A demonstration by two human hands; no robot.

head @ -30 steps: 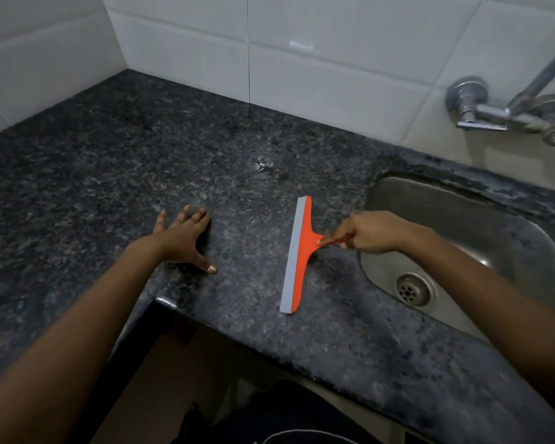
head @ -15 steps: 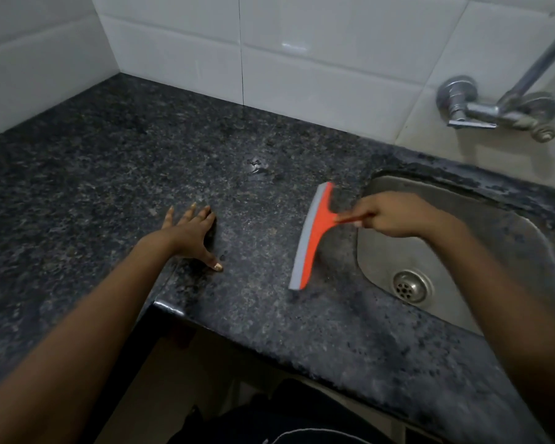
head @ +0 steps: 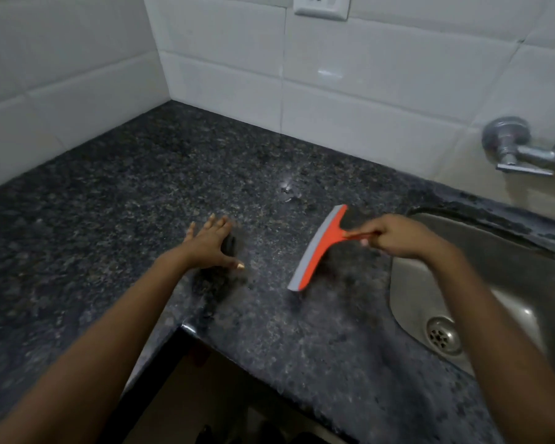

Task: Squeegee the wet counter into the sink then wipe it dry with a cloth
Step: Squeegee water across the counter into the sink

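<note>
An orange squeegee point(head: 322, 248) with a grey rubber blade is held by its handle in my right hand point(head: 398, 237), just left of the steel sink point(head: 507, 251). Its blade runs diagonally from far right to near left, low over the dark speckled granite counter point(head: 141, 203); I cannot tell whether it touches. My left hand point(head: 210, 245) rests flat on the counter, fingers spread, to the left of the squeegee. A small patch of water point(head: 289, 190) glints behind the squeegee. No cloth is in view.
White tiled walls meet at the far left corner. A chrome tap point(head: 519, 149) juts from the wall above the sink, and a wall socket point(head: 321, 6) sits at the top. The sink drain point(head: 441, 334) lies near my right forearm. The counter's inner corner edge point(head: 186, 328) drops off in front.
My right hand has drawn the squeegee rightward toward the sink and tilted its far end right. The view has lifted, showing more wall. My left hand stays flat on the counter.
</note>
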